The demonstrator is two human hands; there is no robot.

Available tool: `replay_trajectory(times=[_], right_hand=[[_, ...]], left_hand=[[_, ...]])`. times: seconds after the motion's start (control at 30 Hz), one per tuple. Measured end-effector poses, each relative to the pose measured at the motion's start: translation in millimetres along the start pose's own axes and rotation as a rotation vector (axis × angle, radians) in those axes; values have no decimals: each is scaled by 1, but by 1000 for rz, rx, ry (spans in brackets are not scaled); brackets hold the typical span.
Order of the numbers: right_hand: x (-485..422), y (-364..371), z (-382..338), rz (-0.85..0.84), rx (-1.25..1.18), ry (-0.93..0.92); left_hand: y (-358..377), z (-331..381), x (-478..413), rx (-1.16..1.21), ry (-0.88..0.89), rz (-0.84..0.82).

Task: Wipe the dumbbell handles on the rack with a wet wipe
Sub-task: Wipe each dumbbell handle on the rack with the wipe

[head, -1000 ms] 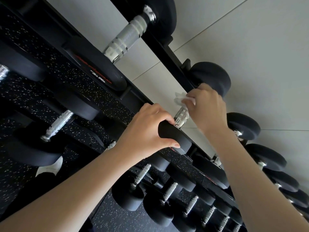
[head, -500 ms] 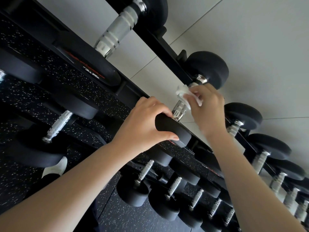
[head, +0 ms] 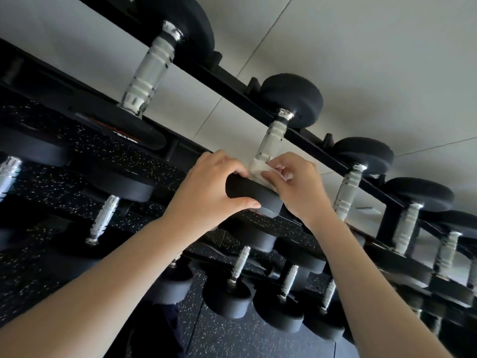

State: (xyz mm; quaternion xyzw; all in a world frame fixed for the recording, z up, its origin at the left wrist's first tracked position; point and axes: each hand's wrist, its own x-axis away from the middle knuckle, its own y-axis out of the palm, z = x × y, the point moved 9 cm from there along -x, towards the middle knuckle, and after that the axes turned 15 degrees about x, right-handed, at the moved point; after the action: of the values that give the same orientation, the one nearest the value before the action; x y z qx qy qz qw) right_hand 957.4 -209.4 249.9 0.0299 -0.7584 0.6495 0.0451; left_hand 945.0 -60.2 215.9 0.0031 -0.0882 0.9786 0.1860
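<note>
A black dumbbell with a silver knurled handle lies across the top tier of the black rack. My left hand grips the near rubber head of that dumbbell, thumb under it. My right hand holds a crumpled white wet wipe wrapped round the lower end of the handle, right beside the near head. The far head and the upper part of the handle are uncovered.
More dumbbells line the top tier: a large one to the left, several smaller ones to the right. Lower tiers hold further dumbbells. Speckled black rubber floor lies below, a pale tiled wall behind.
My right hand slid the wipe down the handle from near the far head to the near head. The camera view shifted, showing more of the rack to the right. The left hand kept its grip.
</note>
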Motion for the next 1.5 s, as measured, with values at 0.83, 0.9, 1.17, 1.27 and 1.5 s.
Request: replay_trajectory(times=[0.83,0.9,1.17,1.27,1.5], right_hand=[[89,-76,257,403,-301,380],[68,-69,258,414,-303,310],[27,-42,241,531,-300,197],[31,-43,240,625,-266,190],[35,-39,239,594,-345,161]], left_hand=[[218,85,-8,-170,66,-212],[224,77,-8,-185,27,-170],[222,56,2,-204,-32,-68],[223,54,2,-181,-30,-70],[223,52,2,-164,-14,-75]])
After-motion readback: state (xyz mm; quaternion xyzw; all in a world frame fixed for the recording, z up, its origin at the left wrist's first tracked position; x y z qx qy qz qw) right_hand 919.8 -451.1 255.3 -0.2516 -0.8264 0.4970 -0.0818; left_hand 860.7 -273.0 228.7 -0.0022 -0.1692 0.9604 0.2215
